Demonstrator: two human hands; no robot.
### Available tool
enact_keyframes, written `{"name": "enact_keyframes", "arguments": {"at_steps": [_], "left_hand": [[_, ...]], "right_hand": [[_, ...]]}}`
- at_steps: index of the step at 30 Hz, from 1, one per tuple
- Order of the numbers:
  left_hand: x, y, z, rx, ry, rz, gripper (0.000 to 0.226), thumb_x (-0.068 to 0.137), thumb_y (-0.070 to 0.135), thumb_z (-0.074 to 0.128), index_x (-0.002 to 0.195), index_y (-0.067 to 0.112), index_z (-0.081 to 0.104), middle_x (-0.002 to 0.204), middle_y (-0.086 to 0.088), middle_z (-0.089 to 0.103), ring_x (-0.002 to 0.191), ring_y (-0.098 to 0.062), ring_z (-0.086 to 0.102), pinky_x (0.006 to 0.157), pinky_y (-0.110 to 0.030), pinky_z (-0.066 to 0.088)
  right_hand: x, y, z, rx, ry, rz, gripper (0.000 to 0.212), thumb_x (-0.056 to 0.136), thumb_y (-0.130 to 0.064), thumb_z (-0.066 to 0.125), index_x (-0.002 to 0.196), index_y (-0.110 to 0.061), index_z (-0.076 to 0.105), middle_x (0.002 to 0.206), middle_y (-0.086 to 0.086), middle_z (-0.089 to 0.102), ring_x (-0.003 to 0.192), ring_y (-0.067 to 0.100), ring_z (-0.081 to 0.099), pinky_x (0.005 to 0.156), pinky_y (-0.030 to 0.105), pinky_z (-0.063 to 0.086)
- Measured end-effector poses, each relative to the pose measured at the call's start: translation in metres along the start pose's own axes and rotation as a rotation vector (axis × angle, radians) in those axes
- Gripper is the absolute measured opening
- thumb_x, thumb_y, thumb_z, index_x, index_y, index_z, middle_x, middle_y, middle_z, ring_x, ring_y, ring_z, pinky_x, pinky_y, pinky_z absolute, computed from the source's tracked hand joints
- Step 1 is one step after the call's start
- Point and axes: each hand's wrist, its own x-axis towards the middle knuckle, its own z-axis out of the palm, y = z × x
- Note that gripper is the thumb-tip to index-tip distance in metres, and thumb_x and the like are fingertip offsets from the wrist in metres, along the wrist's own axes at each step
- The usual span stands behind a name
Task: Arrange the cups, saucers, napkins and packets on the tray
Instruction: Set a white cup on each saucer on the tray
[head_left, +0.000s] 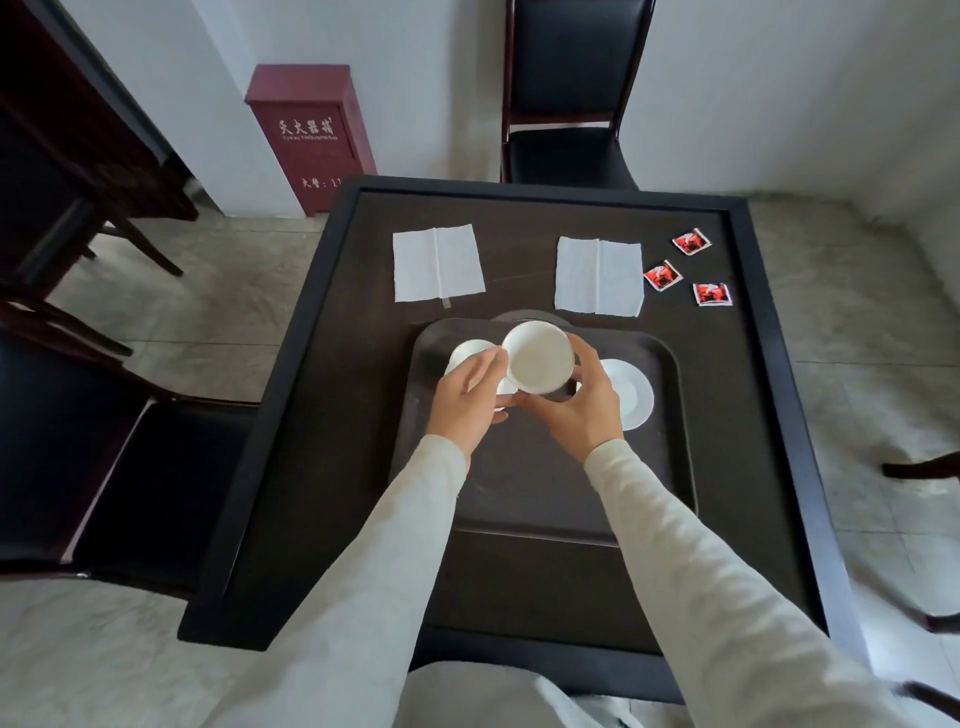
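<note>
A dark tray (524, 488) lies on the black table. Over its far part my right hand (582, 402) grips a white cup (537, 356), lifted and tilted so its inside faces me. My left hand (467, 397) reaches beside that cup, its fingers over a second white cup (470, 351) that stands on a partly hidden saucer; whether it holds anything is unclear. Another white saucer (631, 392) lies on the tray to the right. Two white napkins (437, 263) (597, 276) and three red packets (662, 275) (691, 241) (711, 294) lie on the table beyond the tray.
The table's raised rim (769, 332) surrounds the dark top. Black chairs stand behind the table (571, 93) and to its left (156, 478). A red cabinet (311, 135) stands on the floor at the back left.
</note>
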Motion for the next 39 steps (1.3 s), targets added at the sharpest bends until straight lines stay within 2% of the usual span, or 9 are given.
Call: {"name": "enact_keyframes", "arguments": {"at_steps": [3, 6, 8, 11, 14, 18, 24, 34, 39], "left_hand": [[0.0, -0.001, 0.027, 0.012, 0.006, -0.043, 0.008, 0.096, 0.046, 0.062, 0.093, 0.049, 0.069, 0.104, 0.018, 0.071, 0.079, -0.008, 0.077, 0.075, -0.028, 0.058], [0.002, -0.003, 0.055, 0.033, -0.001, -0.074, 0.021, 0.097, 0.045, 0.061, 0.082, 0.057, 0.071, 0.09, 0.028, 0.072, 0.081, -0.01, 0.078, 0.074, -0.028, 0.058], [0.005, -0.005, 0.07, 0.027, -0.004, -0.079, 0.015, 0.097, 0.045, 0.061, 0.091, 0.054, 0.071, 0.093, 0.03, 0.071, 0.083, -0.011, 0.078, 0.074, -0.028, 0.058], [0.01, -0.009, 0.093, 0.044, -0.022, -0.075, 0.02, 0.097, 0.045, 0.061, 0.115, 0.041, 0.068, 0.111, 0.019, 0.071, 0.085, -0.012, 0.078, 0.074, -0.028, 0.058], [0.014, -0.013, 0.111, 0.056, -0.018, -0.097, 0.031, 0.097, 0.044, 0.062, 0.126, 0.033, 0.065, 0.112, 0.015, 0.072, 0.086, -0.01, 0.077, 0.074, -0.026, 0.058], [0.02, -0.02, 0.126, 0.066, -0.021, -0.112, 0.027, 0.099, 0.033, 0.062, 0.126, 0.033, 0.065, 0.112, 0.013, 0.072, 0.09, -0.01, 0.076, 0.077, -0.026, 0.06], [0.033, -0.034, 0.146, 0.177, -0.082, -0.1, 0.056, 0.092, -0.007, 0.059, 0.131, 0.032, 0.064, 0.134, 0.008, 0.063, 0.118, -0.018, 0.062, 0.09, -0.033, 0.06], [0.055, -0.059, 0.16, 0.295, -0.089, -0.113, 0.065, 0.089, -0.005, 0.062, 0.139, 0.036, 0.058, 0.137, 0.009, 0.06, 0.124, -0.022, 0.057, 0.098, -0.044, 0.057], [0.064, -0.068, 0.162, 0.325, -0.088, -0.129, 0.061, 0.09, 0.001, 0.063, 0.135, 0.041, 0.059, 0.13, 0.014, 0.062, 0.118, -0.019, 0.059, 0.094, -0.036, 0.058]], "right_hand": [[0.005, 0.011, -0.022, 0.016, 0.005, 0.001, 0.082, 0.063, -0.036, 0.093, 0.132, -0.041, 0.048, 0.112, -0.033, 0.056, 0.1, -0.027, 0.05, 0.072, -0.002, 0.042], [0.013, 0.024, -0.045, 0.018, 0.005, 0.031, 0.082, 0.065, -0.034, 0.093, 0.132, -0.043, 0.047, 0.113, -0.032, 0.053, 0.105, -0.01, 0.056, 0.087, 0.015, 0.047], [0.018, 0.032, -0.057, 0.002, 0.006, 0.041, 0.084, 0.066, -0.034, 0.093, 0.135, -0.042, 0.047, 0.114, -0.029, 0.053, 0.108, 0.003, 0.055, 0.089, 0.028, 0.051], [0.026, 0.045, -0.077, -0.008, 0.007, 0.052, 0.083, 0.067, -0.031, 0.091, 0.136, -0.039, 0.047, 0.123, -0.014, 0.058, 0.112, 0.011, 0.054, 0.073, 0.004, 0.048], [0.033, 0.058, -0.091, -0.006, 0.007, 0.078, 0.083, 0.069, -0.029, 0.089, 0.138, -0.042, 0.045, 0.124, -0.01, 0.057, 0.108, 0.012, 0.053, 0.053, 0.004, 0.048], [0.039, 0.071, -0.101, -0.004, 0.008, 0.117, 0.085, 0.069, -0.027, 0.09, 0.14, -0.04, 0.044, 0.122, -0.011, 0.056, 0.113, 0.012, 0.052, 0.085, 0.04, 0.061], [0.052, 0.092, -0.112, -0.038, 0.01, 0.153, 0.087, 0.066, -0.029, 0.092, 0.139, -0.04, 0.046, 0.121, -0.013, 0.057, 0.112, 0.01, 0.052, 0.094, 0.033, 0.05], [0.066, 0.118, -0.113, -0.027, -0.026, 0.235, 0.087, 0.067, -0.026, 0.091, 0.14, -0.039, 0.045, 0.121, -0.01, 0.059, 0.11, 0.014, 0.053, 0.091, 0.029, 0.046], [0.071, 0.126, -0.109, -0.051, -0.041, 0.252, 0.088, 0.069, -0.029, 0.091, 0.142, -0.036, 0.043, 0.12, -0.014, 0.055, 0.109, 0.011, 0.05, 0.091, 0.029, 0.043]]}}
